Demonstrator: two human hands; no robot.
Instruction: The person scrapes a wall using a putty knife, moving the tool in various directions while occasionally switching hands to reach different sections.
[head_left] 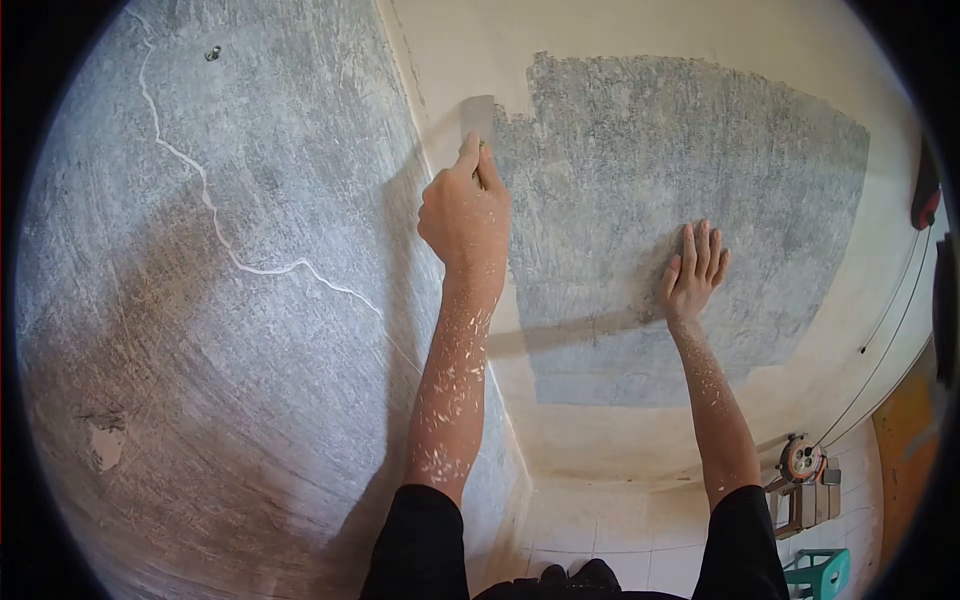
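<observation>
My left hand (467,215) is closed around a scraper (478,113), its flat grey blade pointing up against the cream paint (455,50) close to the wall corner. Most of the handle is hidden by my fingers. The blade is at the left edge of a scraped grey patch (660,170) with a ragged border. Lower on that patch, my right hand (693,280) rests palm against the wall, fingers stretched out and holding nothing. Pale paint flakes (458,385) cling to both forearms, more thickly on the left.
A bare grey wall (290,340) with a white wavy crack line (207,195) meets the painted wall at the corner. At lower right are a cable reel (801,459), a wooden stool (808,503) and a green plastic stool (828,575). Cords (880,362) hang at the right.
</observation>
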